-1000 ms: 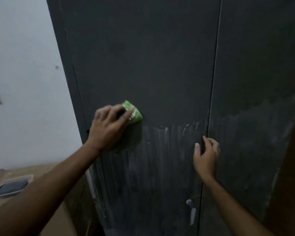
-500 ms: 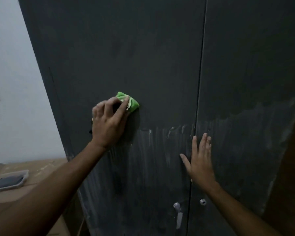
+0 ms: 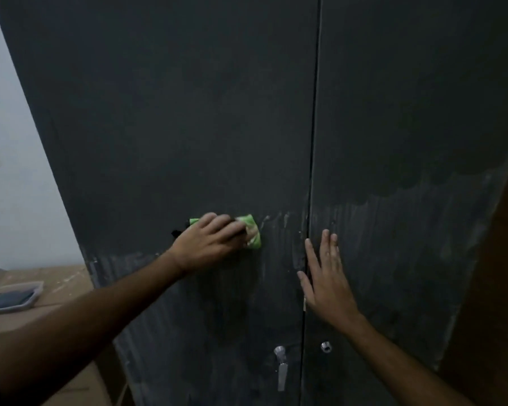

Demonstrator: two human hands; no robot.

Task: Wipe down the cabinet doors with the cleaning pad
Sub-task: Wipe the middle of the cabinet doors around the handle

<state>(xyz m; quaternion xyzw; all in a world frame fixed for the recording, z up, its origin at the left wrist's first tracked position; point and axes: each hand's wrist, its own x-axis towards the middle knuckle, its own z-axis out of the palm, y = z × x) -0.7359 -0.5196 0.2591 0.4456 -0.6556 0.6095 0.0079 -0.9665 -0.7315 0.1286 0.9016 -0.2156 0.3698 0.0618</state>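
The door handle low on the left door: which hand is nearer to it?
The right hand. It lies flat across the seam between the doors, just above and to the right of the door handle. The left hand grips the green pad higher up and further left.

A green cleaning pad [image 3: 251, 231] is gripped by the left hand [image 3: 208, 244] and pressed against the left cabinet door [image 3: 173, 127]. The right hand [image 3: 327, 284] is laid flat, fingers straight, on the right cabinet door [image 3: 408, 127] beside the seam, above a metal handle [image 3: 281, 367].
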